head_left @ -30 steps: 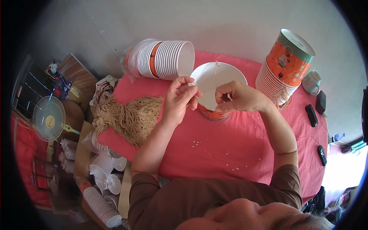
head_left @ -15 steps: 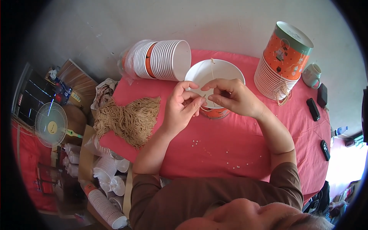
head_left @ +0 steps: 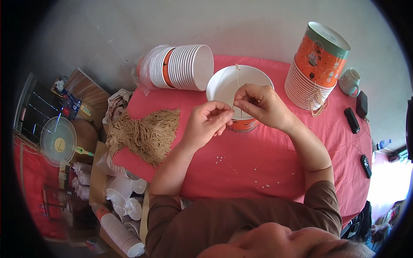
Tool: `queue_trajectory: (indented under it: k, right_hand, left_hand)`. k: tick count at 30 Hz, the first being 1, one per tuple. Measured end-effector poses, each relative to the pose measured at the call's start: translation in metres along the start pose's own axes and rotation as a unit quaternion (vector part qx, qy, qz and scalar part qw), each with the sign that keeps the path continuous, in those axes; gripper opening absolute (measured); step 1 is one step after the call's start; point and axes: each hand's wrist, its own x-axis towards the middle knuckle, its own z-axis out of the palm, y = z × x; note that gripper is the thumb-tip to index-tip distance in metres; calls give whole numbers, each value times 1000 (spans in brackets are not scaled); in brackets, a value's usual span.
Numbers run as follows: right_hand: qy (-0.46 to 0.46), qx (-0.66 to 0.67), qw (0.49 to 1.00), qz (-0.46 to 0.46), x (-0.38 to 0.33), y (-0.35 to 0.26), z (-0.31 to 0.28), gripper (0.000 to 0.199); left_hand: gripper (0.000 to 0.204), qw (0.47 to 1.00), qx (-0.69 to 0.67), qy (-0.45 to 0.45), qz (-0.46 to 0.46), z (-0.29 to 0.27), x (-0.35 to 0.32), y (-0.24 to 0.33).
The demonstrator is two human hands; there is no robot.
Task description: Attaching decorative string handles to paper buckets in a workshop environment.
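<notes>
Over the near rim of a white-lined paper bucket [head_left: 220, 81], both my hands meet at their fingertips. My left hand [head_left: 208, 122] pinches thumb against forefinger on a thin tan cord [head_left: 233, 107]. From the right, my right hand [head_left: 264, 107] pinches the same short bit of cord. The cord runs up across the inside of the bucket to a knot at its far rim. The bucket's orange printed outside shows below my hands; how the cord meets the near rim is hidden. Left of the bucket lies a bundle of tan cords [head_left: 146, 135].
Nested white buckets [head_left: 189, 66] lie on their side at the back left. An upside-down stack [head_left: 316, 69] with cord handles stands at the back right, near a mug [head_left: 349, 81] and black devices [head_left: 352, 120]. Tiny white bits [head_left: 266, 185] dot the pink cloth [head_left: 241, 159].
My fingertips have come together on the cord. The left hand's raised forefinger has lowered to its thumb, and the right hand has closed into a pinch.
</notes>
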Motion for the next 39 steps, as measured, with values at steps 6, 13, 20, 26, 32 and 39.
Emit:
queue_trajectory:
  k: [6, 13, 20, 26, 32, 39]
  right_hand:
    - [-56, 44, 994, 80, 2, -19, -17, 15]
    - [-79, 4, 996, 49, -4, -26, -29, 16]
    - [-18, -28, 996, -86, 1, -22, -7, 14]
    - [42, -27, 995, -82, 8, -6, 4, 14]
    - [101, -136, 979, -112, 10, 6, 7, 15]
    - [97, -250, 932, -243, 5, -7, 10, 21]
  left_hand:
    - [8, 981, 125, 117, 94, -4, 2, -7]
    - [7, 901, 334, 192, 200, -6, 4, -2]
    - [12, 908, 339, 119, 218, 8, -3, 2]
    - [8, 960, 225, 61, 157, 2, -7, 8]
    - [9, 992, 82, 49, 85, -10, -4, 2]
    - [13, 994, -100, 48, -9, -19, 1, -1]
